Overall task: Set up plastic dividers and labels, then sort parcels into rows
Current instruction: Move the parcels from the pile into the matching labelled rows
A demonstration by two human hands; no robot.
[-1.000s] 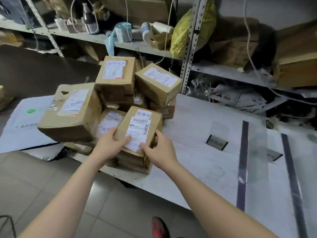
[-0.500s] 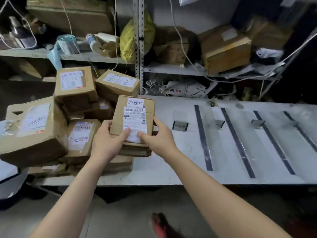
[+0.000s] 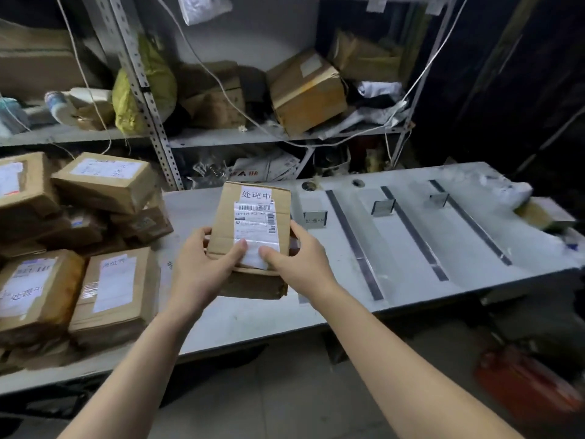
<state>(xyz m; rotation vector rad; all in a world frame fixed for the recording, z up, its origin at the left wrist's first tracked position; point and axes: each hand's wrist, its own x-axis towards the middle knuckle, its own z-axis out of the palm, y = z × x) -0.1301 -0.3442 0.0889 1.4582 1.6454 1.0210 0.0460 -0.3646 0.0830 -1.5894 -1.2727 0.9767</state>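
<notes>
I hold a small brown cardboard parcel (image 3: 253,213) with a white shipping label above the white table (image 3: 221,318). My left hand (image 3: 205,264) grips its near left edge and my right hand (image 3: 294,255) grips its near right edge, thumbs on the label. Just right of the parcel stands a small label card (image 3: 315,219). Clear plastic dividers with dark strips (image 3: 354,245) (image 3: 414,236) (image 3: 471,223) lie in rows on the table's right half, with two more label cards (image 3: 383,206) (image 3: 438,200) between them. A pile of labelled parcels (image 3: 104,182) fills the table's left end.
Metal shelving (image 3: 152,122) behind the table carries boxes, a yellow bag and loose cables. A brown box (image 3: 307,93) sits on the middle shelf. A white wrapped item (image 3: 512,191) lies at the table's far right corner. A red object (image 3: 525,384) rests on the floor at right.
Both hands have carried the parcel off the pile and to the right, toward the first row; the view has swung right, so that all three dividers show.
</notes>
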